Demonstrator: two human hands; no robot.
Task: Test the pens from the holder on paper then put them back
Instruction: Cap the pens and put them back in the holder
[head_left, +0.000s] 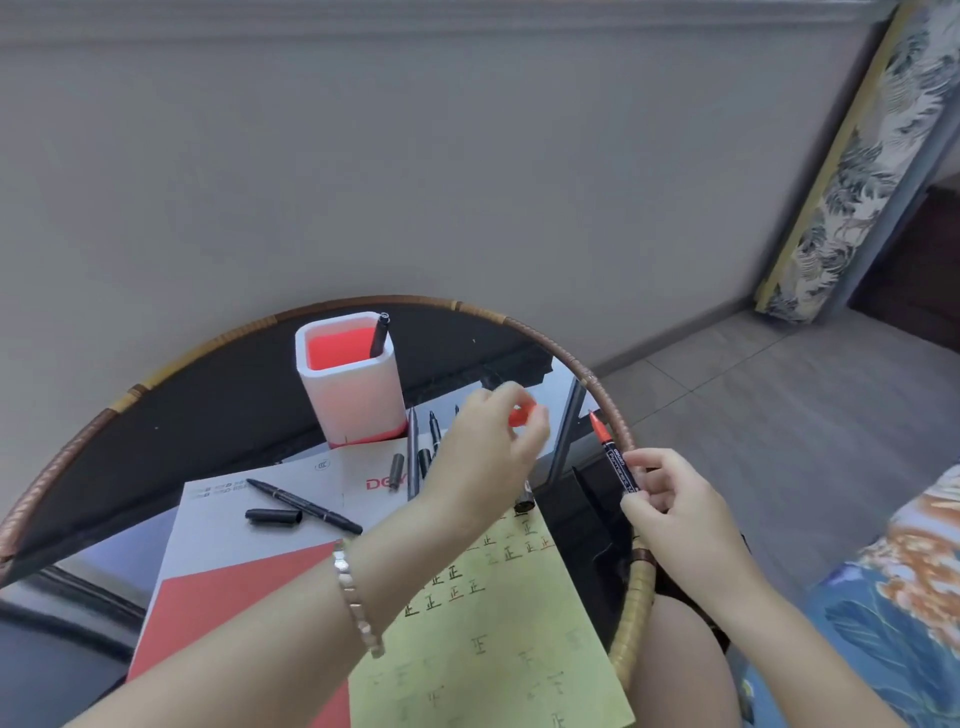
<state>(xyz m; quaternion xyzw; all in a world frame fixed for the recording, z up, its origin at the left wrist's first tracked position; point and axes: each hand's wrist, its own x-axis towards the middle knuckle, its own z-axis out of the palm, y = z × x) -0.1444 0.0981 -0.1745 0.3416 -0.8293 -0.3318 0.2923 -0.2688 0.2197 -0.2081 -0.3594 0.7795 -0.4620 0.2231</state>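
My right hand (662, 493) pinches an uncapped red-tipped marker (613, 452), tip pointing up and away, over the table's right rim. My left hand (493, 441) holds the marker's red cap (521, 415) in its fingertips, a short gap left of the tip. The white pen holder (353, 384) with a red inside stands at the back with one black pen (380, 335) in it. A yellow paper (498, 623) covered in test marks lies under my left forearm. An uncapped black pen (304, 505) and its cap (274, 516) lie on the white and red pad (223, 551).
Several dark pens (413, 452) and a cap (397, 471) lie between the holder and my left hand. The round glass table has a rattan rim (582, 369). A wall is behind it; the tiled floor and a patterned panel (852, 171) are at the right.
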